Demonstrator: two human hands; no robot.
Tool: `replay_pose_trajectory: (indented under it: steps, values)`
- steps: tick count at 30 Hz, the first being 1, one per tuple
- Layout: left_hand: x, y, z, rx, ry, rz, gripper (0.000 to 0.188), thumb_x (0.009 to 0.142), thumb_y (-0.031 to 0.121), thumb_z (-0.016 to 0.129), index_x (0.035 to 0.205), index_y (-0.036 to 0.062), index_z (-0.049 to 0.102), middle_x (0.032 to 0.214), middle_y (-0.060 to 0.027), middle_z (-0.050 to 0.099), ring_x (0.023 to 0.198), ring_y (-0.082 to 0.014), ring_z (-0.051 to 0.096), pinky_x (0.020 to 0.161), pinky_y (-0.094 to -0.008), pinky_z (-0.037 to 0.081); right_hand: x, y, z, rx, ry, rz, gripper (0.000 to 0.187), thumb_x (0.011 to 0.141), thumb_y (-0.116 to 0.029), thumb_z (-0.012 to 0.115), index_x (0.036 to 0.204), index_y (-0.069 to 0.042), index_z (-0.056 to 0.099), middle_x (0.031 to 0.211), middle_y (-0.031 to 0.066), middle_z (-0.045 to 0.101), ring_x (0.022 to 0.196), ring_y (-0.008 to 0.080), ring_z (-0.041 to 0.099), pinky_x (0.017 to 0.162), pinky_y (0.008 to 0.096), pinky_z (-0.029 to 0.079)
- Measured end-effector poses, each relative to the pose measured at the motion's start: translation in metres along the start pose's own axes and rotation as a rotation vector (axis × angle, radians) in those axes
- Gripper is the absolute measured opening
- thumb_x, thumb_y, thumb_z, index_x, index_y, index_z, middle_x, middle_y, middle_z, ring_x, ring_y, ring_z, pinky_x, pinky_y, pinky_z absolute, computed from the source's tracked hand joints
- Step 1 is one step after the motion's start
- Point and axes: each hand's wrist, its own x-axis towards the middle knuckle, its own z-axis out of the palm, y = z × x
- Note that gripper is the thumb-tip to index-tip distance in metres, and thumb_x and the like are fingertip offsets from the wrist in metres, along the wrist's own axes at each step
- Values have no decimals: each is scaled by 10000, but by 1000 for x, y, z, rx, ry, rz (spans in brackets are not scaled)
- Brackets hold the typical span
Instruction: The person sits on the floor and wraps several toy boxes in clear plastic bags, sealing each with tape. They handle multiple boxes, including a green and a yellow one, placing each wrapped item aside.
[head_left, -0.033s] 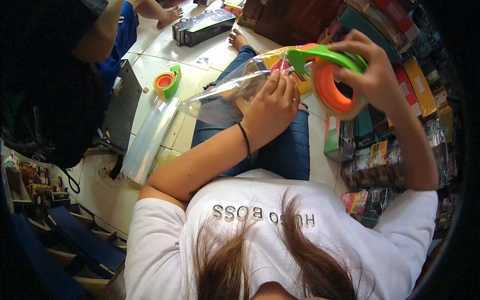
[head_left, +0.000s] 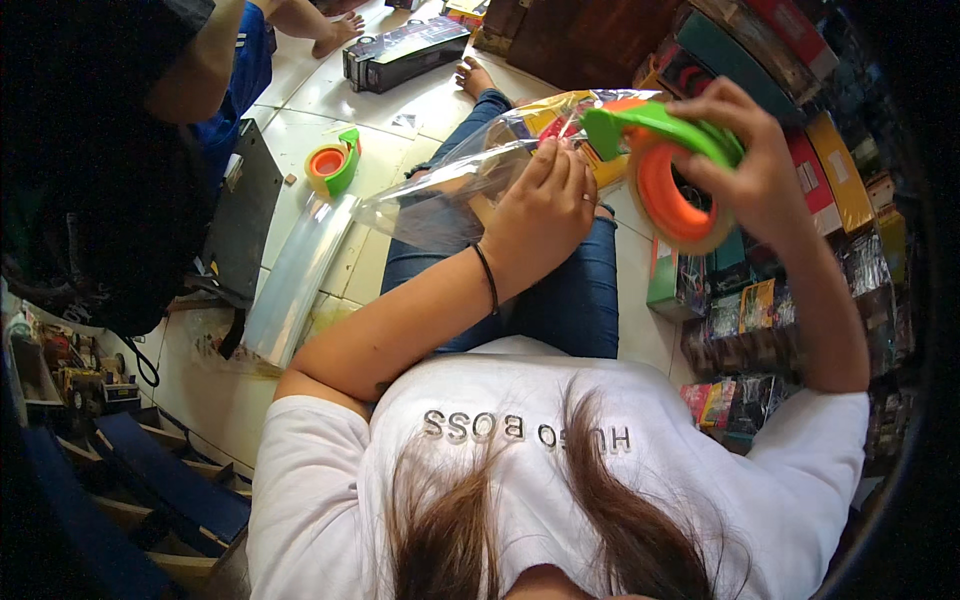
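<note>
My right hand (head_left: 745, 165) grips a green tape dispenser (head_left: 665, 122) that carries a wide roll of tape on an orange core (head_left: 672, 195). Its front end touches or hovers close by a clear plastic wrap (head_left: 440, 200) over my lap; I cannot tell which. The fingertips of my left hand (head_left: 545, 205) are pinched together on this plastic, just left of the dispenser. Beneath the plastic, a yellow and red printed package (head_left: 555, 112) partly shows. Much of the package is hidden by my hands and the dispenser.
On the tiled floor to the left are a second tape dispenser (head_left: 342, 165) and a stack of clear plastic sleeves (head_left: 300, 280). A dark boxed toy vehicle (head_left: 405, 55) lies farther off. Several packages (head_left: 760, 310) are piled at right. Another person (head_left: 110, 170) is at far left.
My right hand and the tape dispenser have shifted slightly right and toward me. My left hand stays pinched on the plastic, almost unmoved.
</note>
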Motion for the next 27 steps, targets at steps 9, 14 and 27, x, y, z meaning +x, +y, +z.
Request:
replay_pose_trajectory:
  steps: [9,14,27]
  values:
    - [-2,0,-3,-36,-29,-18,395,873,273,575,1090,-57,594,1038,-182,628,1038,-284,590,1016,-399,384,-139,-25,28,-103,118,188,467,621,-39,651,1087,-20,627,1005,157,539,911,287,604,811,343,487]
    - [9,2,-16,-156,-228,-124,461,848,275,572,1230,20,531,1228,-168,542,1171,-277,501,1060,-398,326,-127,-11,58,-72,110,145,476,621,-84,691,1090,-26,629,1021,171,552,888,315,615,784,366,510]
    - [-18,35,11,-5,-862,598,634,833,352,533,1393,86,401,1445,-128,388,1404,-292,231,1160,-481,52,-257,223,223,-110,772,892,435,787,-145,653,1192,-56,521,1174,137,493,1116,313,499,951,398,414]
